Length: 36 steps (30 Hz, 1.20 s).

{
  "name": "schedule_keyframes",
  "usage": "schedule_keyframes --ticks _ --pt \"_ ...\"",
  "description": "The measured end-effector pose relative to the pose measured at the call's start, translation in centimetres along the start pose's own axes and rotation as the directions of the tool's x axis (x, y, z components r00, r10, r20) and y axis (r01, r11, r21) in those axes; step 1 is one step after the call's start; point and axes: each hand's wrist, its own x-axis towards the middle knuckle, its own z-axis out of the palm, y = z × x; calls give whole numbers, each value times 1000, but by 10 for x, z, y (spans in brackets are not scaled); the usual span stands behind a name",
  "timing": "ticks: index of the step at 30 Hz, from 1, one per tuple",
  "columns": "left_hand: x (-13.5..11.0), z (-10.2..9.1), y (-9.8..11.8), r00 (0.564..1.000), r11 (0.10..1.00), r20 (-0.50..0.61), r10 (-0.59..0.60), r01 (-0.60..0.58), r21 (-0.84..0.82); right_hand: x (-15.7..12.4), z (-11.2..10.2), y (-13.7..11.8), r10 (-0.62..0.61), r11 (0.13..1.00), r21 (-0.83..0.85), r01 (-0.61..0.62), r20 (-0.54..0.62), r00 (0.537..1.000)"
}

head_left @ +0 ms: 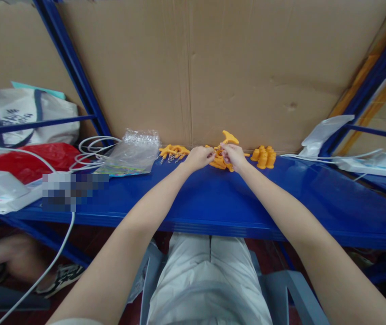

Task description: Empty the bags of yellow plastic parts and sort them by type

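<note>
- Both hands were close together above the far side of the table, fingertips nearly touching: the right hand (233, 155) pinched an orange T-handle (229, 137), the left hand (199, 157) was curled just beside it, and whether it gripped anything I couldn't tell.
- Big stage first, the blue table (209, 198): smooth and glossy, so a fumbled piece could have skidded towards the front edge.
- Next, the clear plastic bag (132, 153), lying to the left; a swinging left forearm might have dragged it.
- Tight quarters at the pile of orange pieces (220, 164), right by the hands: one careless knuckle could have scattered it!
- Watch the orange corkscrews (173, 150), spirals exposed beside the left hand; a sideways slip risked a prick or a tangle.
- Orange barrel-shaped pieces (264, 158), bunched near the right wrist: a bump could have toppled several.
- Smallest, that T-handle, up in the fingers: a loose pinch might have let it twist free.
</note>
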Motion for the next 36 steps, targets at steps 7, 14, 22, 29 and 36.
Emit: schedule_keyframes --ticks 7,14,22,29,36 --pt "-1 -11 -17 952 949 -70 -299 304 81 4 -8 0 0 994 -108 -4 -31 1000" --pt "-14 -11 -52 829 821 -99 -551 559 111 17 -30 2 -80 975 -221 29 -225 971" --pt "-29 -1 -80 749 745 -12 -662 660 95 33 -57 21 -184 873 -488 18 -295 938" --pt "-30 7 -89 750 748 12 -661 658 88 36 -58 29 -197 665 -746 37 -127 972" --pt "-28 3 -81 761 760 34 -648 643 92 26 -50 23 -222 394 -912 112 24 975"
